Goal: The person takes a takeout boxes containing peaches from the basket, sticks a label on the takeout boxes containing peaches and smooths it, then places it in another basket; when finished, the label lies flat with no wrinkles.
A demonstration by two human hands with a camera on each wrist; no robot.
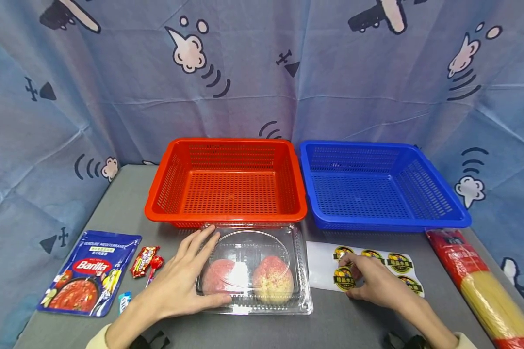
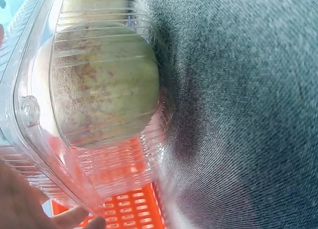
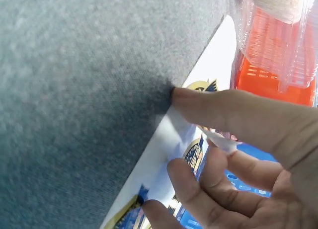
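My left hand [image 1: 185, 281] rests on the left side of a clear plastic clamshell box [image 1: 303, 271], fingers spread and fairly straight, thumb along the front edge. Two round pink-and-yellow peaches [image 1: 272, 281] lie inside, under the closed lid. On the right, my right hand [image 1: 375, 278] works at a white sheet of round stickers [image 1: 320, 266] printed black and yellow. In the right wrist view a small whitish sticker [image 3: 223, 141] curls up at the bent index and middle fingertips. The thumb [image 3: 208, 107] presses near the sheet's edge, apart from those fingertips.
Behind the box stands a red basket [image 1: 231, 213], beside a blue basket [image 1: 388, 225]. A blue Barilla pouch [image 1: 91, 271], a red candy packet [image 1: 144, 261], a lollipop [image 1: 156, 262] and a small blue wrapper [image 1: 124, 301] lie left. A spaghetti pack [image 1: 484, 291] lies far right.
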